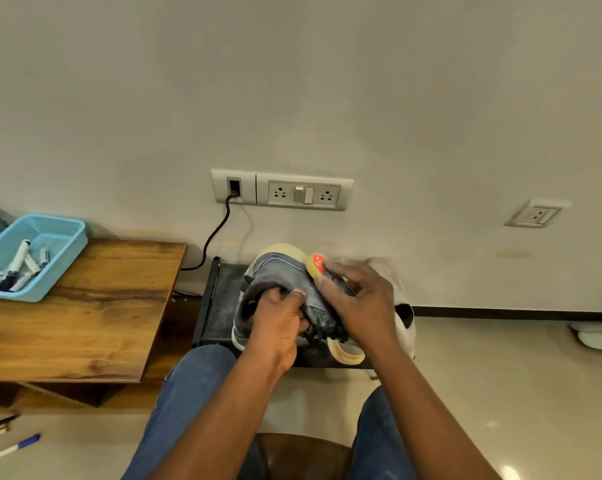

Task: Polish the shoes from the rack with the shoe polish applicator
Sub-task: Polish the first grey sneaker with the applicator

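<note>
A grey sneaker [281, 274] with a cream sole is held up over the low black shoe rack [219, 306]. My left hand [279, 323] grips it at the opening, fingers inside the collar. My right hand [356, 299] holds the shoe polish applicator [316, 265], a yellowish sponge with a red label, pressed against the sneaker's upper near the toe. A second pale shoe [405, 313] sits on the rack behind my right hand, mostly hidden.
A wooden table [84, 317] stands at the left with a blue basket [32, 254] of markers. A black cable [216, 233] runs from the wall socket down behind the rack. White slippers [595, 336] lie on the floor at the right. My knees frame the bottom.
</note>
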